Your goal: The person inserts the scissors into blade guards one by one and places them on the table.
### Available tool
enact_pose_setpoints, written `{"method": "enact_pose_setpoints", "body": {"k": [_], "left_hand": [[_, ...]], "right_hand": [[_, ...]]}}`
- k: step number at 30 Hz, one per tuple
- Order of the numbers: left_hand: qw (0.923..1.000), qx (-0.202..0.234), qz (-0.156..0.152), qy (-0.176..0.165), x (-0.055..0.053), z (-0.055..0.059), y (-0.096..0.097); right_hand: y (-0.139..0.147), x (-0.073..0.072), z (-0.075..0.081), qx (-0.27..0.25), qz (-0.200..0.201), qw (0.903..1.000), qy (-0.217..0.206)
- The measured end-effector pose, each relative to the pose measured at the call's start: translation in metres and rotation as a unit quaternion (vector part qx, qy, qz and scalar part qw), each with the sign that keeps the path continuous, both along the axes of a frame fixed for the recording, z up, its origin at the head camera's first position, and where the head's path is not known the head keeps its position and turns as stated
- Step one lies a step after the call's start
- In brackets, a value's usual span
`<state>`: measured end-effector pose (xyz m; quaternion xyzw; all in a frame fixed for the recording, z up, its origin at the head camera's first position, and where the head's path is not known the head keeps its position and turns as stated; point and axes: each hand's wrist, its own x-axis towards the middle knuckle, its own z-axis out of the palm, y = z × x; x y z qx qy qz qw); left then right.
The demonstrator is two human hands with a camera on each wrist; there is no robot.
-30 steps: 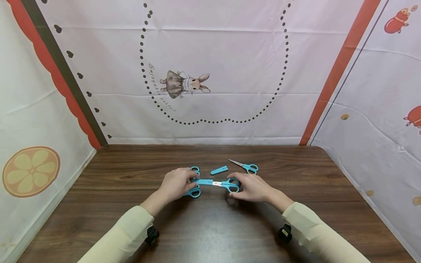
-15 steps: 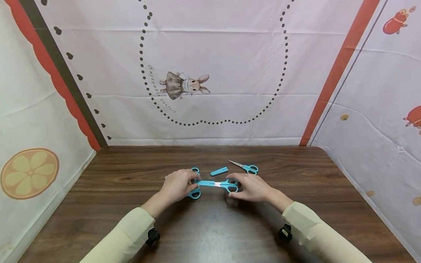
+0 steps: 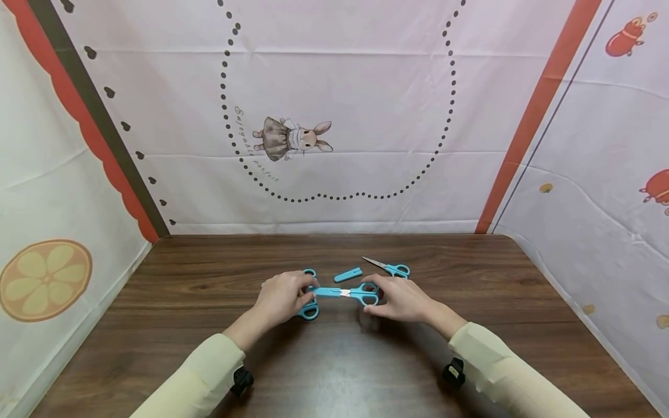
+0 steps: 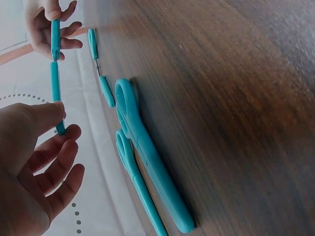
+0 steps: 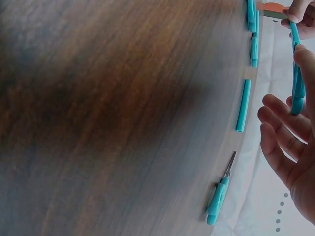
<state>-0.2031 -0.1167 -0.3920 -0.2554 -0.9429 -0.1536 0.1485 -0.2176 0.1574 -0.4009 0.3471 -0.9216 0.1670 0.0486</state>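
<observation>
Between both hands, raised off the table, is a pair of blue-handled scissors (image 3: 364, 295) with its blade partly inside a blue blade cover (image 3: 327, 292). My left hand (image 3: 282, 297) pinches the cover's far-left end between thumb and index finger. The scissors' finger loops are gripped by my right hand (image 3: 402, 297), its other fingers spread loosely in the right wrist view. A short strip of bare metal shows between cover and handles. Below my left hand lie two covered scissors, a nearer pair (image 4: 152, 162) and a second pair (image 4: 138, 182), partly hidden in the head view.
A loose blue blade cover (image 3: 348, 274) lies on the wooden table (image 3: 334, 360) beyond the hands. To its right rest uncovered scissors (image 3: 398, 271), blade pointing left. A printed cloth (image 3: 366, 104) hangs behind the table's back edge.
The left hand and the blade cover have shifted slightly right. The bare metal strip looks a little shorter than a second ago. The things on the table stay put while the head view tilts slightly.
</observation>
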Motion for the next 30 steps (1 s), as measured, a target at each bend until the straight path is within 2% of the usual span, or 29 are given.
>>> {"method": "enact_pose_setpoints", "body": {"k": [6, 14, 24, 30], "left_hand": [[0.9999, -0.003, 0.006, 0.009, -0.0002, -0.0018, -0.0003], [0.9997, -0.003, -0.002, 0.024, -0.0016, -0.0022, 0.0007], [1.0000, 0.001, -0.006, 0.007, -0.0015, -0.0014, 0.0016], [0.9999, -0.005, 0.003, -0.010, -0.0011, -0.0008, 0.0018]], "right_hand": [[-0.0003, 0.0009, 0.0008, -0.005, 0.010, 0.9999, 0.001], [0.0037, -0.0004, -0.0006, 0.001, 0.012, 0.9998, 0.015], [0.0038, 0.0002, 0.0005, -0.001, 0.016, 0.9995, 0.027], [0.0032, -0.0006, -0.0005, -0.005, 0.016, 0.9993, 0.032]]}}
